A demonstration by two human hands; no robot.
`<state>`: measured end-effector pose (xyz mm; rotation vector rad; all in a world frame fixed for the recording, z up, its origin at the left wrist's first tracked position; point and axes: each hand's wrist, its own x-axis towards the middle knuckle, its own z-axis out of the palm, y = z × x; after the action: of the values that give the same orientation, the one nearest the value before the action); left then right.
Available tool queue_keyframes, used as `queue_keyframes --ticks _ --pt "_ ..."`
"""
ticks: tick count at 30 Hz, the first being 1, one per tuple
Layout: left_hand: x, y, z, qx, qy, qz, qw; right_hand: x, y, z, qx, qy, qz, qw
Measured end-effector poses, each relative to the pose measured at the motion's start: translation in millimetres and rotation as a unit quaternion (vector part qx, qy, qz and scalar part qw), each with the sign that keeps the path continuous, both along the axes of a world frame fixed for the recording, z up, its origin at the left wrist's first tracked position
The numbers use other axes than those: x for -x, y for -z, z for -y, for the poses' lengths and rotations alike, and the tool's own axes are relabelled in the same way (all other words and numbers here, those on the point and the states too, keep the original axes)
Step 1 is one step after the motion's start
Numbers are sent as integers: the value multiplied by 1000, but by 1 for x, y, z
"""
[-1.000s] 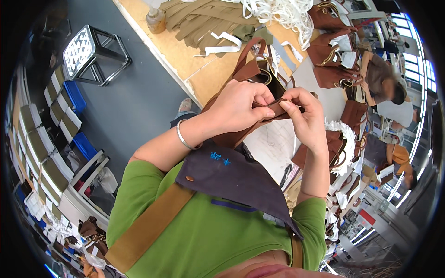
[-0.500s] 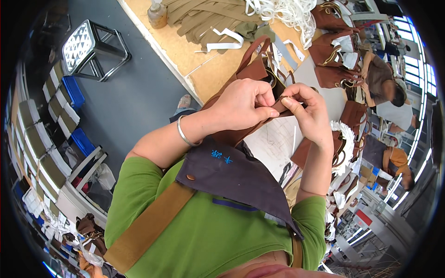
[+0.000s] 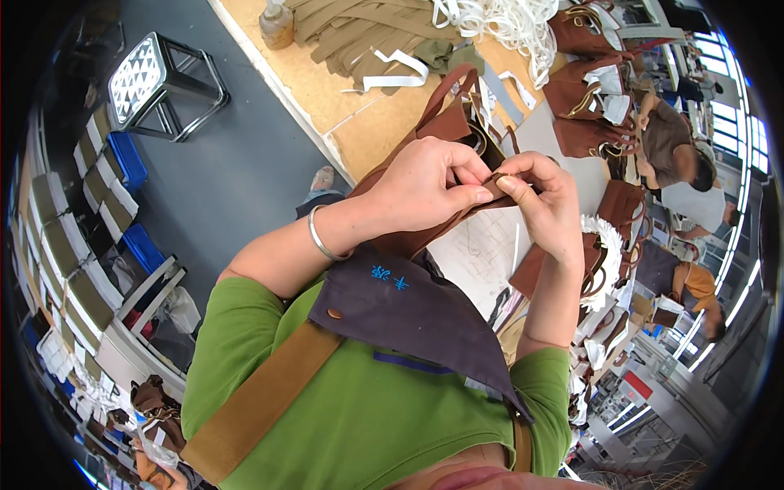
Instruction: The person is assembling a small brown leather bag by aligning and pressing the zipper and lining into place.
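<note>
A brown handbag point(image 3: 445, 124) with an upright loop handle rests at the edge of the worktable, right in front of my body. My left hand point(image 3: 429, 181), with a metal bangle at its wrist, pinches the bag's upper edge between thumb and fingers. Close beside it, my right hand point(image 3: 539, 192) grips the same brown edge with thumb and curled forefinger. The fingertips of both hands nearly meet there. Part of the bag lies hidden beneath my hands and the dark apron flap point(image 3: 408, 298). White pieces show inside the bag's opening.
Olive strips point(image 3: 367, 37) and a heap of white tape point(image 3: 514, 33) lie on the worktable point(image 3: 359, 135), with a small bottle point(image 3: 277, 26) at its edge. More brown bags point(image 3: 584, 90) line the right. A metal stool point(image 3: 163, 86) stands left. Co-workers point(image 3: 674, 139) are at far right.
My hands remain pinched on the handbag's edge, with only a slight shift of the fingers. The whole view has moved a little.
</note>
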<state>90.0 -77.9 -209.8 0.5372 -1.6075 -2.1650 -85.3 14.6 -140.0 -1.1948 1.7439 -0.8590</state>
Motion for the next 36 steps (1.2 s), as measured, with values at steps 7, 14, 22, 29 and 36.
queue_keyframes --ticks 7,14,22,29,36 --pt "2 1 0 -17 -3 -22 1000 4 2 3 9 -7 16 1000" --pt "1 -1 5 11 -20 3 1000 1 -2 7 -15 4 16 1000" --pt "2 3 5 -6 -21 -24 999 -1 -6 8 0 -17 -20 1000" --pt "-1 3 5 -4 -25 -30 999 -1 -7 12 -11 -36 10 999" --pt "-6 3 23 262 -23 -39 964 -1 -8 14 9 -68 -39 997"
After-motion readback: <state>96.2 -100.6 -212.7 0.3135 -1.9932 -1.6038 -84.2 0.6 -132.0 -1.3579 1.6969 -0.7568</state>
